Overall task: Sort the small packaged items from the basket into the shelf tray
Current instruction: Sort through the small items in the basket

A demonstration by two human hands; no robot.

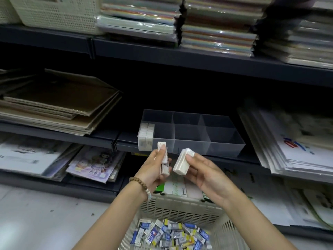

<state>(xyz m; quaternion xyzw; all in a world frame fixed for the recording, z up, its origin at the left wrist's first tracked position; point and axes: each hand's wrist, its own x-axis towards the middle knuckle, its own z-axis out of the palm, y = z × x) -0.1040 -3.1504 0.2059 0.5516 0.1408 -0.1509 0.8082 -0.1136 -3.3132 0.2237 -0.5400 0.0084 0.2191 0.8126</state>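
A clear divided shelf tray (225, 147) stands on the middle shelf, with white packs (146, 137) stacked in its front left compartment. My left hand (153, 170) grips a stack of small white packs (164, 160) upright, just below the tray's front left corner. My right hand (205, 175) pinches a white pack (182, 164) beside it, a little to the right. Below my arms a cream perforated basket (180, 209) holds several blue, white and yellow packaged items (171, 235).
Brown cardboard sheets (59, 103) lie left of the tray. Wrapped paper stacks (295, 141) lean at its right. The upper shelf carries coloured paper packs (216, 29) and a cream basket (57, 13). Picture sheets (95, 164) fill the lower shelf.
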